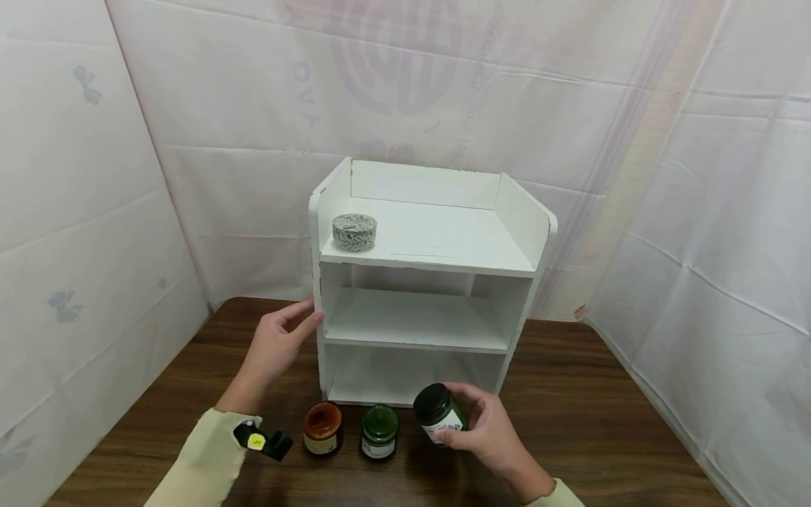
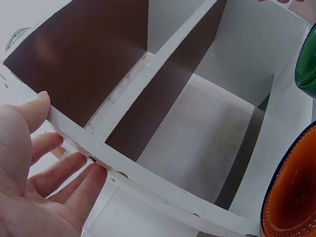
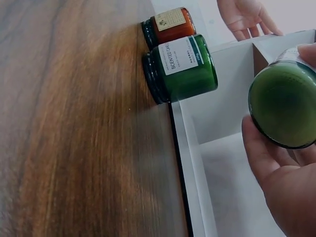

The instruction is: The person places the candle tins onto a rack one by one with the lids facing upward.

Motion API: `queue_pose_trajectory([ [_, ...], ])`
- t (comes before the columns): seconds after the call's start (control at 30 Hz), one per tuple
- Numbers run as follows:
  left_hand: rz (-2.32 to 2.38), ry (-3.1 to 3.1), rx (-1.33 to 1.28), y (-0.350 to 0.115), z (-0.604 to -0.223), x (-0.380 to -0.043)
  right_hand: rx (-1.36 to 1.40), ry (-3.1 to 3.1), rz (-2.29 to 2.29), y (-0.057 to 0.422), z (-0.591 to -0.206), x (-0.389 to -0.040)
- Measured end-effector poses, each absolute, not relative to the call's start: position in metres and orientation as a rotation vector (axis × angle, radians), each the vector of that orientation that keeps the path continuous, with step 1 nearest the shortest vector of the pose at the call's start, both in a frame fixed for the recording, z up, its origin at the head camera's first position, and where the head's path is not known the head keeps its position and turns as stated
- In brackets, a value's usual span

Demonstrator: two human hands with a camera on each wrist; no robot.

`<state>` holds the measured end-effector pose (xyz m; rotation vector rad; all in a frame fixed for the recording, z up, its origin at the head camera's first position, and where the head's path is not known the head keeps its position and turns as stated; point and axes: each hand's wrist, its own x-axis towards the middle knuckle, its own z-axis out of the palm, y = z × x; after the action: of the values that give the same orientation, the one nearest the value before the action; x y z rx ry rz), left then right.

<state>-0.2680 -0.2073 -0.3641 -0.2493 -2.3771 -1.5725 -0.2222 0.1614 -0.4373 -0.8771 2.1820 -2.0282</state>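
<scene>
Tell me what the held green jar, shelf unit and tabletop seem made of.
Held green jar: probably glass, smooth and translucent; its tinted base looks partly see-through, though plastic could look alike.
Shelf unit: likely painted wood or board, smooth white; its edges show dark chips.
Tabletop: wood or wood-look laminate, dark brown with a soft sheen; streaky grain shows.

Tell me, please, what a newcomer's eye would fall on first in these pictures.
Probably the white shelf unit in the middle of the head view, with a round patterned box at the left of its top. Next would come the black-lidded green jar tilted in the right hand, by the unit's lower right. An orange jar and a second green jar stand lid-down on the wooden table in front.
</scene>
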Motion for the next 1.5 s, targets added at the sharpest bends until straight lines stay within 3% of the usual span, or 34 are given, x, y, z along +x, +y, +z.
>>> queue_pose_trajectory([
  [0.67, -1.584, -2.369, -0.251, -0.2073, -0.3675, -0.2693, -0.746, 2.131, -2.087, 0.1586, -0.4320, -0.2209],
  [1.5, -1.576, -2.368, -0.251, -0.2073, -0.3658, -0.2691, -0.907, 1.908, -2.236, 0.1553, -0.4408, -0.2243],
])
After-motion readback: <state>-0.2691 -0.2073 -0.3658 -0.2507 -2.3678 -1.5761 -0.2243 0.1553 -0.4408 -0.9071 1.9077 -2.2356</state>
